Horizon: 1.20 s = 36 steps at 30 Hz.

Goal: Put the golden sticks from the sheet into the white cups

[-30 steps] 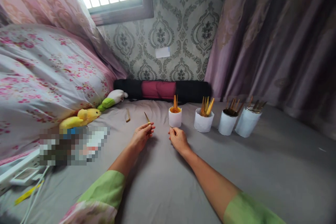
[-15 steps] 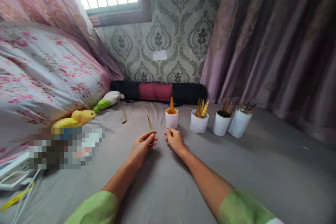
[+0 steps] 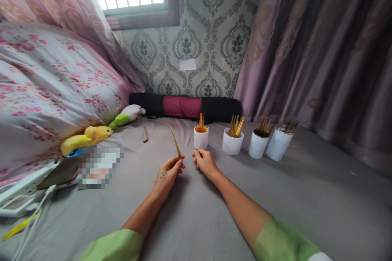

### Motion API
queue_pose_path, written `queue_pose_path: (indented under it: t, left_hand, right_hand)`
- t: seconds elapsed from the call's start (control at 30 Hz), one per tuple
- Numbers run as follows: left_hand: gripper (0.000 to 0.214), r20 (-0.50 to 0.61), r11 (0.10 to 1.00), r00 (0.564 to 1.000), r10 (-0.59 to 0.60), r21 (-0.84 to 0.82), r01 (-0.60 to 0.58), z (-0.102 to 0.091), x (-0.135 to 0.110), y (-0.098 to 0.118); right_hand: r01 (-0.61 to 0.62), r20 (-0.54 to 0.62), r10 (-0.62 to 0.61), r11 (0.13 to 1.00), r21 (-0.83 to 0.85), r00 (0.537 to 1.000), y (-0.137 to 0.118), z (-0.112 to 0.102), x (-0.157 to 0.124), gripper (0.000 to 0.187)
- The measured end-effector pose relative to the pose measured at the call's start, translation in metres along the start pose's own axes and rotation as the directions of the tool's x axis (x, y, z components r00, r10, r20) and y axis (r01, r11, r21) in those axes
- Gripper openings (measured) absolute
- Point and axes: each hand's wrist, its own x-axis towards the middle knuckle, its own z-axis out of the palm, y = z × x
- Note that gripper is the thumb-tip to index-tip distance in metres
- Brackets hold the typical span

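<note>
Between the thumb and fingers of my left hand [image 3: 169, 174] is a thin golden stick [image 3: 176, 143], its narrow end pointing up and away. My right hand [image 3: 206, 164] is closed in a pinch a short way to the right; what its fingertips hold, if anything, is too small to make out. Just beyond the right hand stands a short white cup [image 3: 201, 140] with a yellow inside and several orange-gold sticks [image 3: 201, 122] upright in it. The two hands are apart, both above the grey sheet [image 3: 183, 220].
Right of the short cup stand a wide white cup [image 3: 232, 145], a white can [image 3: 256, 149] and a taller can [image 3: 278, 147], all holding sticks. A folded golden strip [image 3: 145, 135] lies left. Plush toys [image 3: 88, 136], a power strip [image 3: 18, 200] and white cables [image 3: 32, 222] lie further left.
The golden stick in my left hand has turned and shows more of its length above the fingers. My left hand has shifted slightly; my right hand stays almost in place.
</note>
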Motion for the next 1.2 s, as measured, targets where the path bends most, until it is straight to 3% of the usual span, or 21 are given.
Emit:
queue_pose_path:
  t: [0.17,0.43,0.87,1.03,1.2]
  left_hand:
    - [0.041,0.014,0.994,0.999,0.034,0.106,-0.035,-0.003,0.002,-0.003]
    - [0.040,0.068,0.944,0.980,0.189,0.263,-0.200,-0.006,0.002,-0.014]
    - [0.033,0.187,0.730,0.915,0.356,0.556,-0.398,-0.005,-0.007,-0.009]
    - [0.032,0.252,0.663,0.886,0.390,0.590,-0.460,-0.005,-0.009,-0.011]
    - [0.030,0.277,0.684,0.880,0.386,0.554,-0.475,-0.005,-0.009,-0.018]
  right_hand:
    - [-0.012,0.045,0.009,0.998,0.070,0.999,-0.002,-0.001,0.001,0.033]
    - [-0.021,0.095,0.005,0.985,0.169,0.995,-0.009,-0.001,-0.001,0.034]
    - [-0.033,0.170,-0.022,0.949,0.314,0.985,-0.035,-0.009,-0.005,0.033]
    - [-0.050,0.167,-0.007,0.940,0.338,0.986,-0.036,-0.008,-0.004,0.034]
    - [-0.060,0.179,-0.004,0.935,0.350,0.984,-0.038,-0.010,-0.003,0.039]
